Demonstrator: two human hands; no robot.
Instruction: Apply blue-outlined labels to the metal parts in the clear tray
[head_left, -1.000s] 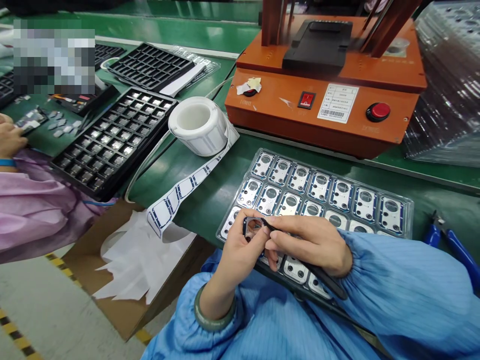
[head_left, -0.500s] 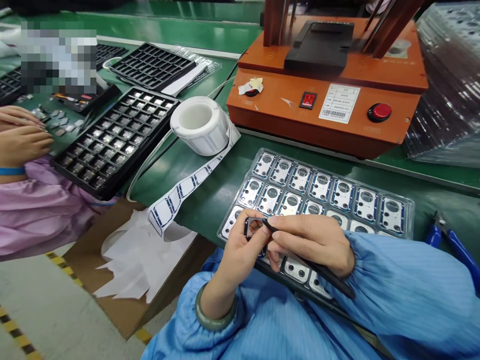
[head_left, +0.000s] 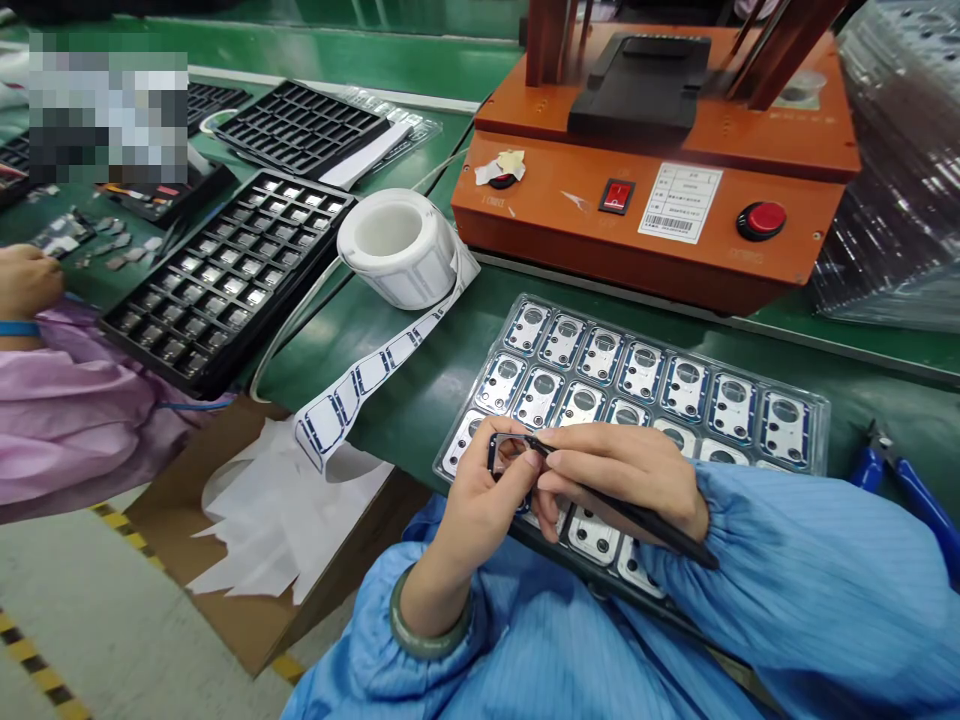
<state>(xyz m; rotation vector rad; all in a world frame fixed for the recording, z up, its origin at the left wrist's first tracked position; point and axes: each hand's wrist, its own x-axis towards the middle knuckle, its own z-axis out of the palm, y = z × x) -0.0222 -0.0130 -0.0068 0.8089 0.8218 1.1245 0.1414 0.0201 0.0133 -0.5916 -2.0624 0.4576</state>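
My left hand (head_left: 480, 505) pinches a small black rectangular frame (head_left: 493, 455) between thumb and fingers, its open middle facing up. Black tweezers (head_left: 671, 532) lie along my right hand (head_left: 634, 470), which is closed around them. Their tip meets the frame's right edge beside my left thumb; the exact contact is hidden by fingers. Beneath both hands rests a clear plastic tray (head_left: 823, 425) of silver plates with round holes and blue edging, such as this plate (head_left: 731, 405). My hands and sleeve cover part of its lower rows.
Behind the tray stands an orange machine (head_left: 555, 225). Blue-handled cutters (head_left: 915, 490) lie at right. To the left, a label roll (head_left: 409, 285) trails its strip over a cardboard box (head_left: 251, 640) of white backing paper. A co-worker's hand (head_left: 26, 285) is near a black tray (head_left: 210, 385).
The rear end of the tweezers has swung slightly upward while the tip stays at the frame. My left hand is nearly still. The co-worker's hands have drawn left, with one now visible.
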